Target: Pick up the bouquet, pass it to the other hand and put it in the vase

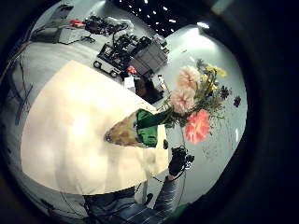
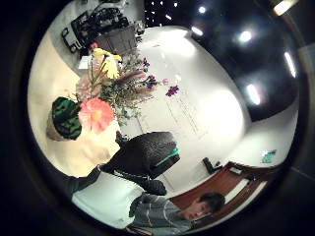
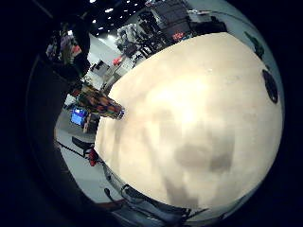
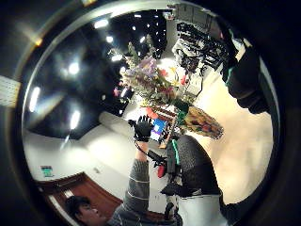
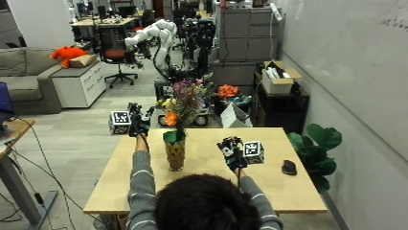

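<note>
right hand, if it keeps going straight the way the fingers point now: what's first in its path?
Probably nothing on the table. The right hand is raised, fingers spread and pointing up and away; the vase with the bouquet stands off to its left. Depth is unclear.

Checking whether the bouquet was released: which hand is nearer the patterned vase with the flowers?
Left, narrowly. The left hand is raised beside the bouquet, left of the patterned vase; the right hand hovers open over the wooden table, to the vase's right.
</note>
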The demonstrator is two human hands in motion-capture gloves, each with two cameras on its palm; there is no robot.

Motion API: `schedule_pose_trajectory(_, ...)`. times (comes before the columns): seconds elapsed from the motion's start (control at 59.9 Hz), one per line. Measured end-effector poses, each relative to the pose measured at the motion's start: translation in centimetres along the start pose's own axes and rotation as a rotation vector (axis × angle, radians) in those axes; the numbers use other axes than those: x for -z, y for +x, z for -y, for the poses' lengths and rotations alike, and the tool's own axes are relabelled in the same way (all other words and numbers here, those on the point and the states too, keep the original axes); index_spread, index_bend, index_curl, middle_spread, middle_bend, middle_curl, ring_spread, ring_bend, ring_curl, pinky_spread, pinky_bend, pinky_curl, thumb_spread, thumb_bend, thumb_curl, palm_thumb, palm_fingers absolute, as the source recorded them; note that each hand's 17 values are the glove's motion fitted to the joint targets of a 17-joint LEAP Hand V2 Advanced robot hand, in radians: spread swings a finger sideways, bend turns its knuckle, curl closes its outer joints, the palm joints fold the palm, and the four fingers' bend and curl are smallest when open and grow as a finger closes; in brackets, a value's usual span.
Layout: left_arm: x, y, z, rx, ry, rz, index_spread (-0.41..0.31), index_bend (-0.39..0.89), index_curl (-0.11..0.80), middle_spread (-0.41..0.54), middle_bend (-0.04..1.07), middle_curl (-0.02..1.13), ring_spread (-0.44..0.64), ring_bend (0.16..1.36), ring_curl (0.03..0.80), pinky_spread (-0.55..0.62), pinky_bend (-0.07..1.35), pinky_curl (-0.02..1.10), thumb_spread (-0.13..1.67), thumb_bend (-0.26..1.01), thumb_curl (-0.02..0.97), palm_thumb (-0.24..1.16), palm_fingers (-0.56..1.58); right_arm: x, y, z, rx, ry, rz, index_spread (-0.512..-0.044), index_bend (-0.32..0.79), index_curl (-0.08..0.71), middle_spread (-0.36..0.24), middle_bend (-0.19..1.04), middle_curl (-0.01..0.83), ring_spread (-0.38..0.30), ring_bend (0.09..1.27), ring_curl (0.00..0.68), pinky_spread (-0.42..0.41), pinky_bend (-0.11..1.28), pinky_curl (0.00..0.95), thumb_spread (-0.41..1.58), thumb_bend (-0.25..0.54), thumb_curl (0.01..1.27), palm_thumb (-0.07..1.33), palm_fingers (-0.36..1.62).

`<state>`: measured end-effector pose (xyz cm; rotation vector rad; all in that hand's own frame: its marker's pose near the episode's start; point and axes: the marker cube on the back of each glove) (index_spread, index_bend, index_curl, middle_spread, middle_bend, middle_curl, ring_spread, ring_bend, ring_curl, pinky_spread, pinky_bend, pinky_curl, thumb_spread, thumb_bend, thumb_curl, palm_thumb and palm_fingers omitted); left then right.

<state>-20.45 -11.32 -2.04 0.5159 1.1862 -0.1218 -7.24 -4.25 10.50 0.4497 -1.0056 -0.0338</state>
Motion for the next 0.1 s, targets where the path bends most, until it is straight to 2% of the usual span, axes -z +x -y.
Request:
schedule_pose_trajectory(0.05,0.2,-0.2,0.0,0.001,0.0,-0.002,0.108,0.09,0.088,0.455,0.18,0.26,0.45,0.58,0.265,0.5,0.42,0.31,0.68,-0.04,0.378,0.09,-0.15,0.5,2.4,0.6,-0.089,0.049,-0.19,-0.219,0.14,0.356,-0.114,0.31,0.465,-0.221,0.48,0.423,-0.097,0.19,0.36,1.03,-0.025,0.43,0.63,1.15)
schedule_pose_trajectory(0.1,0.3,-0.8,0.3,0.002,0.002,-0.002,0.109,0.08,0.089,0.454,0.18,0.26,0.46,0.57,0.264,0.5,0.41,0.31,0.68,-0.04,0.376,0.09,-0.14,0.9,3.1,1.2,-0.05,0.092,-0.281,-0.219,0.14,0.356,-0.114,0.31,0.465,-0.221,0.48,0.423,-0.096,0.19,0.36,1.03,-0.025,0.43,0.63,1.15)
